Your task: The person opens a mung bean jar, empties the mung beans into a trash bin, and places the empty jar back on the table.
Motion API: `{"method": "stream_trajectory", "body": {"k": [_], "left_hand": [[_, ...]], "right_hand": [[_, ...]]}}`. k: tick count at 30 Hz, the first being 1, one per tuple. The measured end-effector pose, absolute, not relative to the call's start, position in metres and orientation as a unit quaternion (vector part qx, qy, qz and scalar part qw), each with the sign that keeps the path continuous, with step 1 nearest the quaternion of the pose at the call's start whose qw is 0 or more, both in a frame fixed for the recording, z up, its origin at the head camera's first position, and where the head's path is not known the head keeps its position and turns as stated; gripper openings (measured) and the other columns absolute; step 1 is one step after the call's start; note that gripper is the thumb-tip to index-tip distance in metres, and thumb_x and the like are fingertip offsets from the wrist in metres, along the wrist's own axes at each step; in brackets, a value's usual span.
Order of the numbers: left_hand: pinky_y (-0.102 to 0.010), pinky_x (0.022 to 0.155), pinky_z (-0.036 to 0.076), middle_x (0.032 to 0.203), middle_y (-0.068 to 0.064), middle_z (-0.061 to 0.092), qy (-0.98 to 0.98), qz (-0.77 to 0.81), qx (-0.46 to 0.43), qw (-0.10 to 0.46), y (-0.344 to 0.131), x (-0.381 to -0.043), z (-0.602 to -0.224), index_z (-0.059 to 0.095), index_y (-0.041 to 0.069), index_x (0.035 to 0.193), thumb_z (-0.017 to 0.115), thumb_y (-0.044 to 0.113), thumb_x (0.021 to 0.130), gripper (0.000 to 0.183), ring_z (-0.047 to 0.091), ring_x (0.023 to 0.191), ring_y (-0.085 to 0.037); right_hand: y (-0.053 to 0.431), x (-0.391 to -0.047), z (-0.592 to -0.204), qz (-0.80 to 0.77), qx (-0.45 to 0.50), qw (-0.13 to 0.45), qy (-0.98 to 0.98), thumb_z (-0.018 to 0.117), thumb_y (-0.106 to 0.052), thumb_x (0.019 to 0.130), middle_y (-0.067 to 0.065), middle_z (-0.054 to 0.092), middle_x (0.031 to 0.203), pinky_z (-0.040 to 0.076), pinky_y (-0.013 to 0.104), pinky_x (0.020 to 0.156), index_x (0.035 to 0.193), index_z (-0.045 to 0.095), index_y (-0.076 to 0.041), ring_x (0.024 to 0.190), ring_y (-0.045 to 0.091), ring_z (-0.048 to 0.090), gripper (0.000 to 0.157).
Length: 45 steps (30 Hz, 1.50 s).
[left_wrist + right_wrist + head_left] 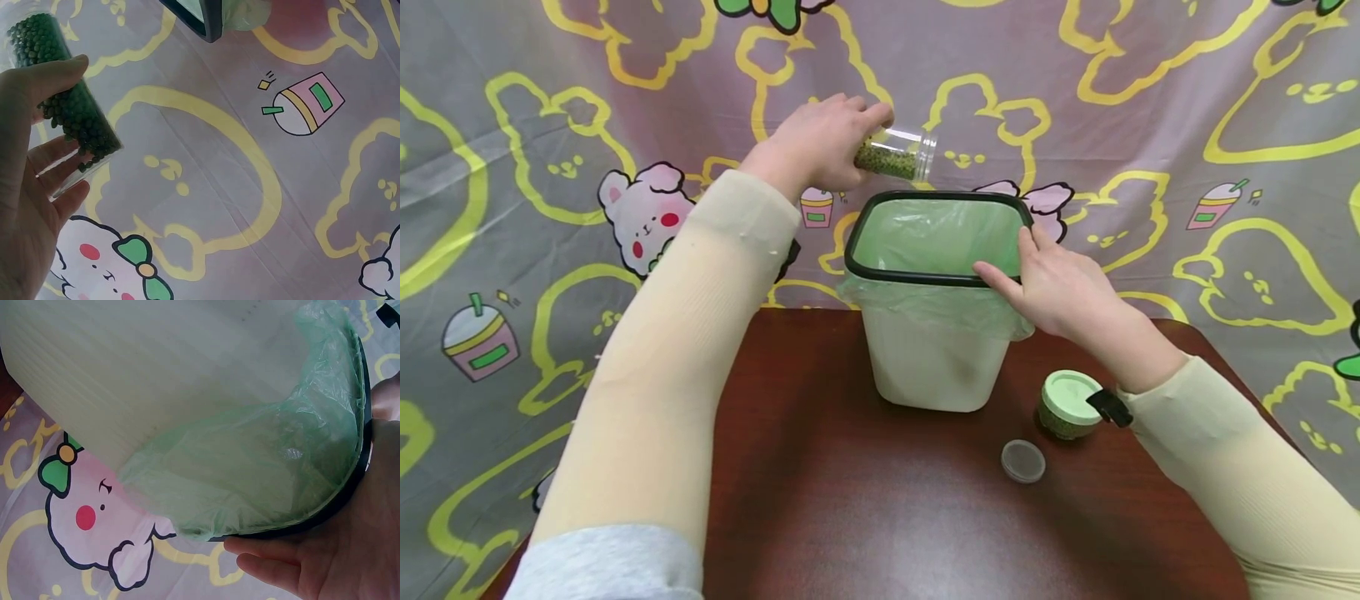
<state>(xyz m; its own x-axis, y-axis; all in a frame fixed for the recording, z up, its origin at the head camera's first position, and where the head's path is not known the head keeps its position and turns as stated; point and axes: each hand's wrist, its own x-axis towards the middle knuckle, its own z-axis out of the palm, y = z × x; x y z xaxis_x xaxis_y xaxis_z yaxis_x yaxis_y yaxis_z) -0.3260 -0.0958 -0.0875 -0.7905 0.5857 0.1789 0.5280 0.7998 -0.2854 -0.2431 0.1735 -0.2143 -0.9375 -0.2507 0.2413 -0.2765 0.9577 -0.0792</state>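
My left hand (823, 142) grips a clear jar (898, 153) part-filled with small green beans (65, 106). The jar lies nearly level, its uncapped mouth pointing right, above the back left of a white trash bin (936, 358). Inside the bin hangs a pale green bag (936, 233), folded out over the sides under a black rim (917, 277). At the bin's right corner my right hand (1060, 283) rests against the rim, thumb over the front edge. Its fingers (269, 569) lie fairly straight along the outside of the rim.
A small jar with a pale green lid (1070, 398) stands on the dark brown table (850, 500), near the right forearm. A round clear lid (1022, 461) lies in front of it. Behind the table hangs a patterned cloth (1150, 108).
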Motion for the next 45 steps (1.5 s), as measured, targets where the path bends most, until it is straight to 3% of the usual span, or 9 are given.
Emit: {"method": "stream_trajectory", "body": {"k": [30,37,45], "left_hand": [[-0.057,0.093,0.041,0.129,-0.019,0.048,-0.939,0.128,-0.298,0.116,-0.0999,-0.3257,-0.0951,0.035,0.011,0.140,0.064,0.024,0.090,0.060,0.043,0.121,-0.041],[-0.056,0.093,0.041,0.130,-0.017,0.049,-0.935,0.105,-0.304,0.148,-0.1003,-0.3243,-0.0903,0.037,0.012,0.139,0.065,0.020,0.088,0.059,0.044,0.118,-0.037],[-0.057,0.094,0.041,0.133,-0.018,0.047,-0.941,0.112,-0.298,0.113,-0.0996,-0.3230,-0.0915,0.036,0.011,0.142,0.065,0.020,0.088,0.061,0.044,0.121,-0.039]], "right_hand": [[0.1722,-0.2429,-0.2146,0.056,0.135,0.117,-0.982,0.022,-0.074,0.092,0.032,0.030,0.146,0.044,0.061,0.080,0.141,0.029,0.012,0.104,0.051,0.054,0.099],[0.1732,-0.2434,-0.2154,0.058,0.137,0.119,-0.982,0.022,-0.074,0.092,0.032,0.030,0.146,0.043,0.062,0.082,0.141,0.029,0.012,0.106,0.051,0.053,0.100],[0.1735,-0.2430,-0.2149,0.055,0.134,0.113,-0.983,0.020,-0.075,0.091,0.033,0.026,0.148,0.043,0.062,0.083,0.144,0.025,0.012,0.110,0.052,0.051,0.102]]}}
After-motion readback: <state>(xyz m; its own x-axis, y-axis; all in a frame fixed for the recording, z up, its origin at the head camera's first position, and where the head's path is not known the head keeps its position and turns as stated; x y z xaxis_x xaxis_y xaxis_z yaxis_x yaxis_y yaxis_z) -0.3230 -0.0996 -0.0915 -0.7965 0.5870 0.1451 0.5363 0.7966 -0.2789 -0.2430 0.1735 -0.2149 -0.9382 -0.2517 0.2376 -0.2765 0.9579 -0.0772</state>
